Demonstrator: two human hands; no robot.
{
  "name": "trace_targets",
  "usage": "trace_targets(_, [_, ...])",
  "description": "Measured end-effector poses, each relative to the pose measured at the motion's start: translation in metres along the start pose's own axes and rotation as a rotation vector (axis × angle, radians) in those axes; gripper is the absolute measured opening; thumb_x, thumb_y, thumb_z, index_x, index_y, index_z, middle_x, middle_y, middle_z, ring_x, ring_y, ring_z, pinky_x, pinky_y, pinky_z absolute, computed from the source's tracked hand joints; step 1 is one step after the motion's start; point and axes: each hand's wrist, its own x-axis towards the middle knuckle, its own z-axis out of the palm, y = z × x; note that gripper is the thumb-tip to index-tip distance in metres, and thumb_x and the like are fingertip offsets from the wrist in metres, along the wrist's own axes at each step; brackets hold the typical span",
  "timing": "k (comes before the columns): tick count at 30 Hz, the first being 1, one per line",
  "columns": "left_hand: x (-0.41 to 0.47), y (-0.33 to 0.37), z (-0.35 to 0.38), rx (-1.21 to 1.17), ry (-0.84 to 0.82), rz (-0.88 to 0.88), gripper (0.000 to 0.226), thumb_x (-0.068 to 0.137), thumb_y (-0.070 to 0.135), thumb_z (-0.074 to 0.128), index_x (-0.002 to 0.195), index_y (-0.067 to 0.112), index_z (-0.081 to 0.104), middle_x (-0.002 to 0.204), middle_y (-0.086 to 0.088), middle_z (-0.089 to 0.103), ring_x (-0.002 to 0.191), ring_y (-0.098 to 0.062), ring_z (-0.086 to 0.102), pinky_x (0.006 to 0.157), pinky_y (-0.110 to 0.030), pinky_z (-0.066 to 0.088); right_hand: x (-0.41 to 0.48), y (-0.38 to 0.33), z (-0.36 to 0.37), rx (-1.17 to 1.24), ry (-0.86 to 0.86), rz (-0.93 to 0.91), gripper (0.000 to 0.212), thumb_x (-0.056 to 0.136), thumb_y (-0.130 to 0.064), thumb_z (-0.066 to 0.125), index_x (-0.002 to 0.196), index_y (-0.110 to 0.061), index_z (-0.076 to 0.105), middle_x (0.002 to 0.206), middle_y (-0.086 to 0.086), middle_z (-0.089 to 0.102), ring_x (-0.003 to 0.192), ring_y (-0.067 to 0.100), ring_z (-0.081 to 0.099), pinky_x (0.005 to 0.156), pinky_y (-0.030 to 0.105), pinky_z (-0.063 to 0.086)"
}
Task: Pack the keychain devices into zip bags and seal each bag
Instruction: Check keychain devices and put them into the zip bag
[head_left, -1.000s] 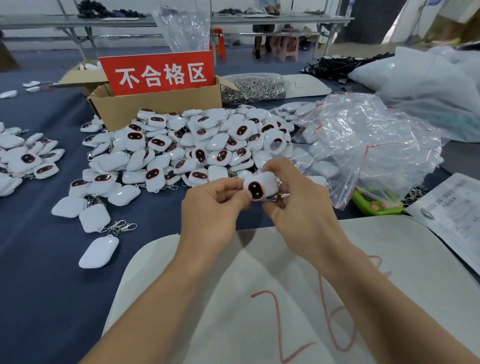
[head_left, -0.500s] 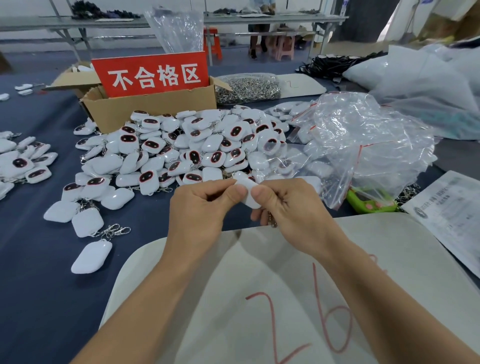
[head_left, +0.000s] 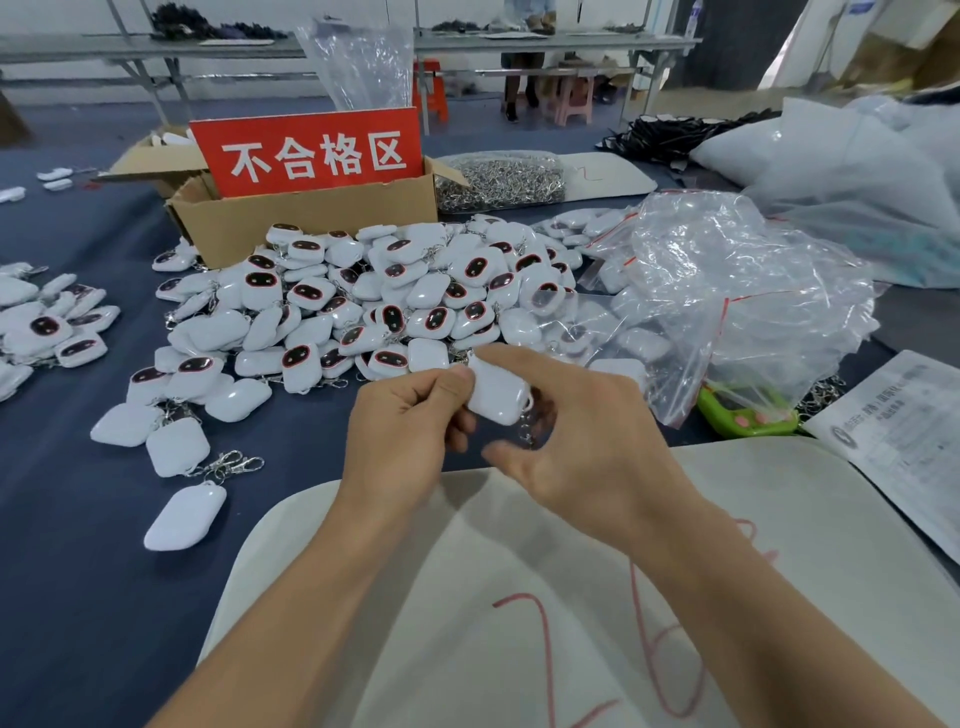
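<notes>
At frame centre, above the near white board (head_left: 519, 597), the left hand (head_left: 400, 431) and right hand (head_left: 587, 441) each had a narrow grip pinched on one white keychain device (head_left: 498, 395), its chain dangling. Behind, the heap of devices (head_left: 374, 306) touched an open cardboard box (head_left: 311, 223) showing white pieces at its upper-left corner. A clear bag of metal clips (head_left: 498, 179) lay beside the box, crumpled zip bags (head_left: 727, 291), some with devices inside, filled the right, and the blue desk (head_left: 78, 545) lay open at lower left.
</notes>
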Motion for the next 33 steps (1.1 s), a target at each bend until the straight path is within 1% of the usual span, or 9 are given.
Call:
trace_targets(4, [-0.003, 0.002, 0.003, -0.022, -0.044, -0.022, 0.041, 0.104, 0.023, 0.058, 0.069, 0.009, 0.072, 0.060, 0.001, 0.065, 0.050, -0.009, 0.053, 0.051, -0.018, 0.042, 0.006, 0.008, -0.011, -0.034, 0.123, -0.003, 0.011, 0.087, -0.030, 0.067, 0.091, -0.020, 0.067, 0.070, -0.003, 0.058, 0.064, 0.014, 0.051, 0.059, 0.025, 0.042])
trace_targets(7, [-0.004, 0.002, 0.007, 0.027, -0.072, -0.037, 0.032, 0.098, 0.009, 0.058, 0.073, 0.015, 0.077, 0.062, -0.001, 0.070, 0.051, -0.008, 0.058, 0.052, -0.018, 0.045, 0.009, 0.018, -0.017, 0.069, 0.147, 0.119, 0.033, 0.089, -0.037, 0.061, 0.071, -0.010, 0.064, 0.058, 0.002, 0.053, 0.058, 0.018, 0.050, 0.056, 0.031, 0.043])
trace_targets(11, [-0.006, 0.001, 0.008, 0.055, -0.083, -0.054, 0.028, 0.091, 0.008, 0.065, 0.093, 0.030, 0.082, 0.073, 0.001, 0.077, 0.066, -0.013, 0.073, 0.067, -0.027, 0.057, 0.005, 0.005, -0.006, 0.247, -0.068, 0.271, 0.013, 0.078, -0.035, 0.068, 0.089, -0.031, 0.075, 0.073, -0.006, 0.074, 0.068, 0.017, 0.070, 0.072, 0.043, 0.060])
trace_targets(15, [-0.005, 0.000, 0.007, 0.014, -0.058, -0.046, 0.025, 0.092, 0.007, 0.068, 0.106, 0.025, 0.079, 0.077, -0.002, 0.078, 0.073, -0.018, 0.075, 0.071, -0.031, 0.061, 0.005, 0.002, -0.001, 0.347, -0.144, 0.277, 0.029, 0.085, -0.020, 0.070, 0.092, -0.047, 0.074, 0.087, -0.014, 0.078, 0.078, 0.003, 0.074, 0.079, 0.033, 0.062])
trace_targets(18, [-0.007, 0.002, 0.008, -0.068, -0.086, -0.049, 0.029, 0.095, 0.002, 0.064, 0.104, 0.027, 0.076, 0.072, -0.006, 0.076, 0.058, -0.015, 0.067, 0.057, -0.019, 0.053, 0.012, 0.013, -0.015, 0.327, 0.063, 0.392, 0.027, 0.089, -0.005, 0.068, 0.095, -0.029, 0.079, 0.067, -0.017, 0.073, 0.053, 0.001, 0.063, 0.057, 0.019, 0.052])
trace_targets(22, [-0.011, 0.000, 0.013, 0.048, -0.112, -0.079, 0.024, 0.093, 0.012, 0.070, 0.105, 0.032, 0.076, 0.069, -0.003, 0.075, 0.056, -0.012, 0.066, 0.056, -0.015, 0.050, 0.015, 0.026, -0.047, 0.074, 0.615, 0.418, 0.026, 0.090, -0.013, 0.060, 0.101, -0.026, 0.079, 0.061, -0.020, 0.065, 0.062, 0.004, 0.061, 0.066, 0.017, 0.047])
trace_targets(26, [-0.014, 0.000, 0.015, 0.157, -0.121, -0.025, 0.019, 0.093, 0.015, 0.071, 0.097, 0.032, 0.078, 0.067, 0.006, 0.075, 0.057, -0.002, 0.067, 0.059, -0.008, 0.048, 0.015, 0.038, -0.070, 0.151, 0.985, 0.541, 0.028, 0.084, -0.018, 0.046, 0.085, -0.026, 0.073, 0.052, -0.021, 0.054, 0.055, 0.003, 0.050, 0.059, 0.017, 0.040])
trace_targets(31, [-0.016, 0.001, 0.015, 0.234, -0.131, 0.008, 0.021, 0.093, 0.012, 0.070, 0.090, 0.031, 0.079, 0.065, 0.012, 0.074, 0.060, 0.003, 0.068, 0.059, -0.003, 0.045, 0.015, 0.054, -0.068, -0.052, 0.585, 0.935, 0.025, 0.082, -0.031, 0.059, 0.070, -0.015, 0.074, 0.064, 0.005, 0.063, 0.070, 0.029, 0.057, 0.070, 0.033, 0.043])
trace_targets(33, [-0.016, 0.001, 0.016, 0.244, -0.133, 0.012, 0.021, 0.092, 0.013, 0.071, 0.088, 0.031, 0.079, 0.065, 0.012, 0.074, 0.059, 0.003, 0.068, 0.059, -0.003, 0.045, 0.016, 0.053, -0.063, -0.064, 0.423, 0.927, 0.022, 0.077, -0.032, 0.067, 0.066, -0.013, 0.073, 0.058, 0.002, 0.058, 0.068, 0.029, 0.057, 0.064, 0.032, 0.043])
